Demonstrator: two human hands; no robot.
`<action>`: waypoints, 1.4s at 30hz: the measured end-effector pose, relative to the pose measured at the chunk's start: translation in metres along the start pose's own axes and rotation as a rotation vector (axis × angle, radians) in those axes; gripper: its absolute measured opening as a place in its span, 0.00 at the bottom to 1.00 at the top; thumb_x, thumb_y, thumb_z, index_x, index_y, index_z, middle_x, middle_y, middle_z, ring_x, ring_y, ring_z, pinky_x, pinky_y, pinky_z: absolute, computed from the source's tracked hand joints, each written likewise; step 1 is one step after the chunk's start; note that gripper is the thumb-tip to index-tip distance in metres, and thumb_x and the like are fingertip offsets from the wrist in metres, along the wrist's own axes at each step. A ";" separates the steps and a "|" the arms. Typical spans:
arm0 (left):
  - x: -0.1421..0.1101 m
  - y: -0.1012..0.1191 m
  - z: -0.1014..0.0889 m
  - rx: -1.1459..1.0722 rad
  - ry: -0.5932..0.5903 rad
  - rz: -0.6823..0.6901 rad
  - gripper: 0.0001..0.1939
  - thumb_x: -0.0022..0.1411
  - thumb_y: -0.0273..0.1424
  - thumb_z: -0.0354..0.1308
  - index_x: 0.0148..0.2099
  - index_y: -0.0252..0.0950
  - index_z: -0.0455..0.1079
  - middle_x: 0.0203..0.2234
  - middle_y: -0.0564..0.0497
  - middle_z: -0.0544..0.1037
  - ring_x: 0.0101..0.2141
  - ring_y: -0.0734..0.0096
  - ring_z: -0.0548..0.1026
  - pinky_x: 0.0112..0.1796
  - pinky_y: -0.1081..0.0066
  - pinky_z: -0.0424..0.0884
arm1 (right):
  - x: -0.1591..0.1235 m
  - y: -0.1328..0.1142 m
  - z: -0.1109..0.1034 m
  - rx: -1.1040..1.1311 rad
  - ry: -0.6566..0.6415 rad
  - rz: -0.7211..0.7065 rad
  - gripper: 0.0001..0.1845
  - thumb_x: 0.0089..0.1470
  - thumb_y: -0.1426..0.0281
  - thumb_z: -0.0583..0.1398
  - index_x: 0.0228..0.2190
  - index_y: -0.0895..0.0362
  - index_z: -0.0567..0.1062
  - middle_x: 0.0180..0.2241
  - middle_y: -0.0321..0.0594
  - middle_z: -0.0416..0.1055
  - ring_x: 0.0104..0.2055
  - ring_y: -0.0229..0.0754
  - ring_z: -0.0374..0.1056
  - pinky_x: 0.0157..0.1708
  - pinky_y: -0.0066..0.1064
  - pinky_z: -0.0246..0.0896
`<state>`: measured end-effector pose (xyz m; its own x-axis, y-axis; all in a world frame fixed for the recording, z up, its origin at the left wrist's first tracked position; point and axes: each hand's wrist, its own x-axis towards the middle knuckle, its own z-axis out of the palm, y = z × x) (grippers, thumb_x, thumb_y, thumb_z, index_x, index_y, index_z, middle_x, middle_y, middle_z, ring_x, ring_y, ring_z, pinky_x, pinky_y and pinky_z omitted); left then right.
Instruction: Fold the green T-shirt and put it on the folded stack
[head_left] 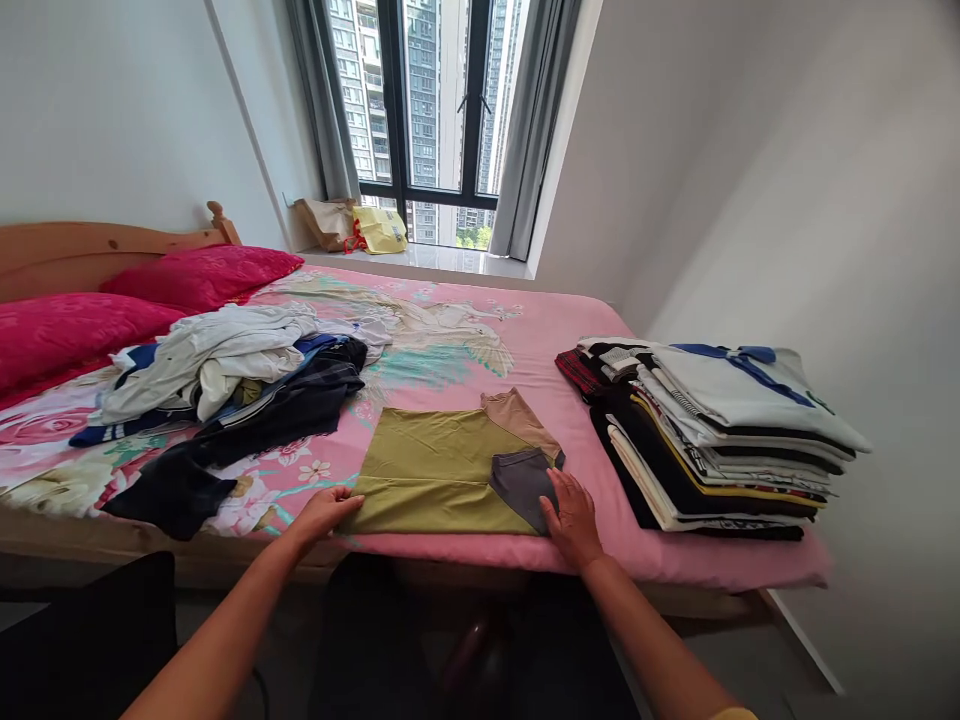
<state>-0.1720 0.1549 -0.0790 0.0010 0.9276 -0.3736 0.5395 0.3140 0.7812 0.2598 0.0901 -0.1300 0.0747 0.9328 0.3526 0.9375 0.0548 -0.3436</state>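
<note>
- While the olive shirt (pixel 427 465) lies flat on the pink bedspread (pixel 541 340), the left hand (pixel 330 512) touches its left edge, narrowly curled — whether it pinches anything, I cannot tell.
- The right hand (pixel 574 515) rests open at the grey sleeve (pixel 519 485), on its outer edge.
- A loose clothes heap (pixel 236 350) lies left; a folded stack (pixel 724 410) stands right.
</note>
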 end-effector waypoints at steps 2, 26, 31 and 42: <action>0.003 -0.006 0.000 -0.020 -0.013 0.008 0.24 0.41 0.52 0.58 0.29 0.35 0.64 0.17 0.60 0.59 0.19 0.78 0.58 0.17 0.78 0.53 | -0.012 0.011 -0.014 0.136 0.117 0.088 0.23 0.56 0.61 0.48 0.49 0.59 0.67 0.51 0.49 0.66 0.55 0.48 0.58 0.56 0.43 0.48; 0.015 -0.009 0.003 0.227 0.117 0.022 0.19 0.45 0.50 0.51 0.25 0.38 0.63 0.16 0.57 0.61 0.20 0.71 0.63 0.18 0.75 0.57 | -0.010 0.034 -0.027 0.477 -0.483 0.717 0.17 0.52 0.55 0.53 0.22 0.55 0.63 0.11 0.31 0.63 0.11 0.35 0.59 0.11 0.23 0.45; 0.014 -0.009 0.005 0.278 0.196 0.045 0.16 0.47 0.46 0.53 0.22 0.38 0.64 0.16 0.55 0.66 0.23 0.69 0.68 0.21 0.75 0.58 | -0.014 0.035 -0.026 0.347 -0.450 0.648 0.17 0.51 0.56 0.53 0.20 0.55 0.65 0.12 0.34 0.66 0.15 0.37 0.63 0.17 0.25 0.49; -0.009 0.010 0.024 0.517 0.456 0.471 0.17 0.61 0.37 0.45 0.48 0.38 0.68 0.43 0.45 0.75 0.45 0.62 0.71 0.49 0.65 0.64 | -0.016 -0.026 -0.047 0.199 -0.071 0.225 0.13 0.57 0.60 0.49 0.32 0.53 0.69 0.31 0.39 0.72 0.34 0.42 0.68 0.33 0.31 0.58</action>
<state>-0.1463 0.1447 -0.0803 0.0426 0.9644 0.2609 0.8866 -0.1568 0.4351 0.2504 0.0572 -0.0855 0.2423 0.9515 0.1895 0.8149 -0.0936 -0.5720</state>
